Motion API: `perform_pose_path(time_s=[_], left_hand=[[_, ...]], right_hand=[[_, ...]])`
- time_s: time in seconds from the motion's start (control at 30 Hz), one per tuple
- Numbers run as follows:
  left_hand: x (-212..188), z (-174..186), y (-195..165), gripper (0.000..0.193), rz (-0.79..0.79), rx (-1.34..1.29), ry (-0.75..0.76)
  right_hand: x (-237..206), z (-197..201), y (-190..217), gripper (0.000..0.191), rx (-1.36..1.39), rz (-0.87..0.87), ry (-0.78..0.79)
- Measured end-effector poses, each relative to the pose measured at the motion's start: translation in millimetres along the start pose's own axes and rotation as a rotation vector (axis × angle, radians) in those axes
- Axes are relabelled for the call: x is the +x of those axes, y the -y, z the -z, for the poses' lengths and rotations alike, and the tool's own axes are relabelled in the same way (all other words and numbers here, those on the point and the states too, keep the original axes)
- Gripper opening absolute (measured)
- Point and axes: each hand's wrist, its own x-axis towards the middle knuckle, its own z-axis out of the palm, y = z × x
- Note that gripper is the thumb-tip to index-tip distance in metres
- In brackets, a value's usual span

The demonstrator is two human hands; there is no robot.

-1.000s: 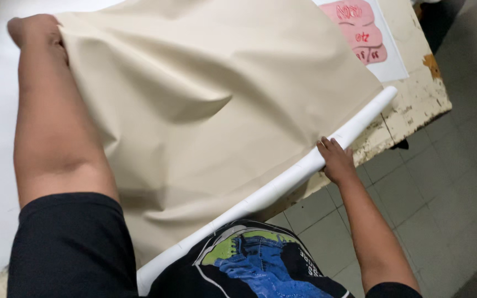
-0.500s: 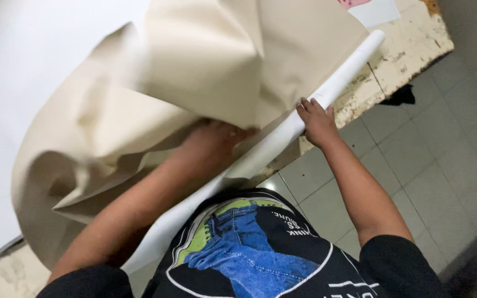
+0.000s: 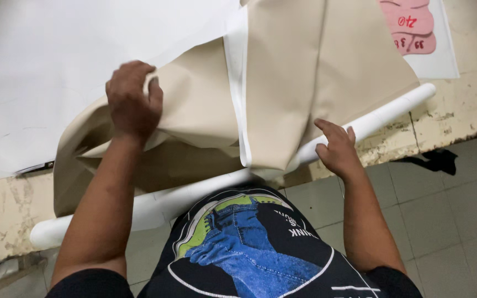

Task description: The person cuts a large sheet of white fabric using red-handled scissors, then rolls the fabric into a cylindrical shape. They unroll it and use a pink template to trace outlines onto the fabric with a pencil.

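Head view, looking down over the person's dark printed shirt (image 3: 249, 248) at a worn, paint-flaked table (image 3: 6, 209). At the upper left of the frame a large white sheet (image 3: 56, 66) lies flat on the table. Just right of it, upper centre-left, the left hand (image 3: 132, 99) has its fingers curled shut around a bunched fold of beige cloth (image 3: 305, 72), gripping it from above, apparently so the loose material can be lifted clear of the table. The cloth spreads from there to the upper middle, folded over itself with a white edge strip showing down its middle. It hangs from a long white tube (image 3: 382, 113) that runs along the table's near edge from lower left to right of centre; the cloth seems to unwind off it. At centre right the right hand (image 3: 335, 149) rests against the tube, fingers loosely bent and slightly apart, pressing rather than clasping, likely to steady the roll. In the upper right corner lies a white paper with pink shapes (image 3: 415, 27). Grey floor tiles (image 3: 443, 221) fill the lower right.
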Motion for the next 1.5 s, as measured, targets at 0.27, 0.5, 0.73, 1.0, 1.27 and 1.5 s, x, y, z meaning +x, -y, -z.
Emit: perform_pose_path(time_s=[0.27, 0.5, 0.73, 1.0, 1.27, 1.5], left_hand=[[58, -54, 29, 0.104, 0.584, -0.032, 0.937], [-21, -59, -28, 0.048, 0.510, -0.239, 0.817], [-51, -46, -71, 0.037, 0.521, -0.913, 0.869], [-87, 99, -13, 0.028, 0.480, -0.515, -0.064], [-242, 221, 97, 0.018, 1.006, -0.254, -0.268], [-211, 216, 65, 0.025, 1.008, -0.407, -0.300]], right_hand=[[117, -3, 142, 0.064, 0.290, 0.356, -0.292], [191, -11, 179, 0.058, 0.046, 0.093, -0.436], [216, -1, 151, 0.019, 0.358, 0.085, -0.478], [222, 140, -53, 0.010, 1.428, 0.155, -0.848], [43, 102, -143, 0.036, 1.870, -0.300, -1.155], [4, 84, -128, 0.037, 1.107, -0.498, -0.650]])
